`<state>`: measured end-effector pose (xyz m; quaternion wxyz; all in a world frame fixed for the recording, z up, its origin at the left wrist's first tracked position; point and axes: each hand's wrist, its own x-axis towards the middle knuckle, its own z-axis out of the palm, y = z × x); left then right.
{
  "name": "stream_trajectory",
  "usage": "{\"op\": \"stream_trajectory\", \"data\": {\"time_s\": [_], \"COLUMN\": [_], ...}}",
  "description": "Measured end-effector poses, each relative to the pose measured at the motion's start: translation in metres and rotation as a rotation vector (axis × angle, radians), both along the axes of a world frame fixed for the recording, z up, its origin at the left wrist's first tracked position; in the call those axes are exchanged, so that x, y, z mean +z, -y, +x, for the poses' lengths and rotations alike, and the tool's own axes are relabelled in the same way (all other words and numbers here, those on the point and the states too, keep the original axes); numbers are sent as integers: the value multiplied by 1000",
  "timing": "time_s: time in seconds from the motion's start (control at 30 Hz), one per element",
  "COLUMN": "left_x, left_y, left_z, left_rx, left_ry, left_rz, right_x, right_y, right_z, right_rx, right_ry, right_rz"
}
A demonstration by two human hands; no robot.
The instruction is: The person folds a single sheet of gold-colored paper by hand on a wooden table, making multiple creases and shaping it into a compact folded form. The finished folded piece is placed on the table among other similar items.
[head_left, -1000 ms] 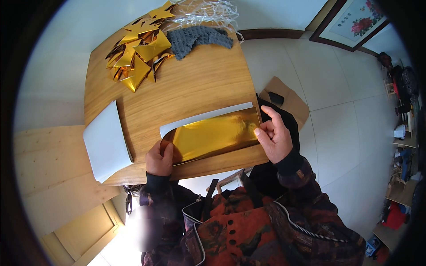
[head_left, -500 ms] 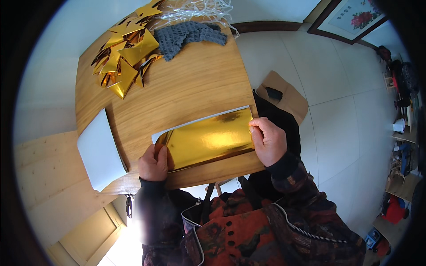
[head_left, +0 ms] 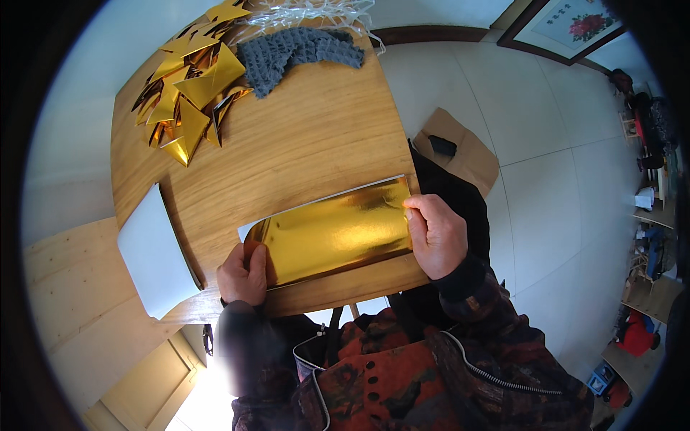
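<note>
A shiny gold foil sheet (head_left: 334, 233) lies near the table's front edge, folded over, with a thin strip of its white side showing along the far edge. My left hand (head_left: 243, 275) pinches its left end between thumb and fingers, where the sheet curls up. At the right end, my right hand (head_left: 437, 235) grips the corner between thumb and bent forefinger. To the left rests a white sheet (head_left: 156, 251), its near edge overhanging the table.
The wooden table (head_left: 302, 136) bears a heap of folded gold foil pieces (head_left: 183, 108), a grey textured cloth (head_left: 295, 54) and clear plastic strands (head_left: 309, 13) at its far end. On the floor at right lies a brown paper bag (head_left: 467, 154).
The white strip along the sheet's far edge has become narrower as the gold layer sits closer to it. Both hands keep their hold, and the whole view has shifted slightly.
</note>
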<state>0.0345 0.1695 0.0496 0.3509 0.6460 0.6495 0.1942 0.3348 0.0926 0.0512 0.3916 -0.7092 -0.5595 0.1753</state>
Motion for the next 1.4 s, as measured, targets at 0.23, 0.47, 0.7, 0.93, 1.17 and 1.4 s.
{"op": "stream_trajectory", "data": {"time_s": [0.23,0.47,0.7,0.93,1.17,1.4], "left_x": [7,10,12,15,14,12], "left_y": [2,1,2,1,1,1], "left_z": [3,8,10,12,12,9], "left_rx": [6,-2,22,-6,-10,-23], "left_ry": [22,91,155,129,133,113], "left_rz": [-32,-31,-77,-50,-52,-31], "right_x": [2,3,3,2,1,2], "right_y": [-1,-1,-1,-2,-2,-2], "right_z": [0,-1,0,0,0,0], "right_rx": [3,5,6,8,5,-2], "right_ry": [-7,-7,-16,-4,2,-21], "right_rz": [-16,-29,-25,-18,-17,-52]}}
